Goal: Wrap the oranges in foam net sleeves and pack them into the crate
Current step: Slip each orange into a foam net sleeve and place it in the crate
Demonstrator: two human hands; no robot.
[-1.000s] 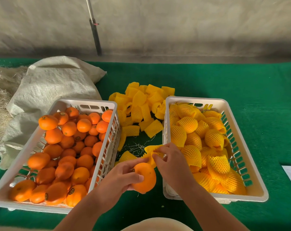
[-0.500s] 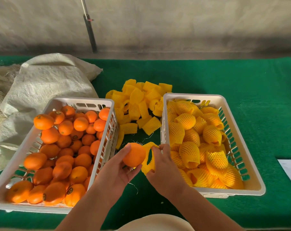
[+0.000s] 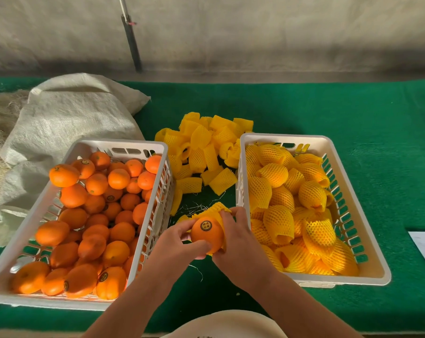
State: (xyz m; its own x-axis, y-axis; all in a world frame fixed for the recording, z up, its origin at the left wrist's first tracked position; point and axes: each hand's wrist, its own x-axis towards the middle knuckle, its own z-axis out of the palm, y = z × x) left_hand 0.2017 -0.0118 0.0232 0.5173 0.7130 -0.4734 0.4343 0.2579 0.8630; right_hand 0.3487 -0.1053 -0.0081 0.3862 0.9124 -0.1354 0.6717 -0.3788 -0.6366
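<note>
Sleeving is happening now: left hand (image 3: 179, 242) is gripping the orange (image 3: 207, 234) while right hand (image 3: 233, 236) fingers are pinching the foam net sleeve (image 3: 217, 208) around it. Next, the sleeve probably needs pulling fully over

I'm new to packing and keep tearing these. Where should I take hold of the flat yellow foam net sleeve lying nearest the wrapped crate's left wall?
Pinch the flat yellow foam net sleeve at one open end, coming from above. It lies flattened on the green felt mat, apart from the pile, so its edges are free.
</note>
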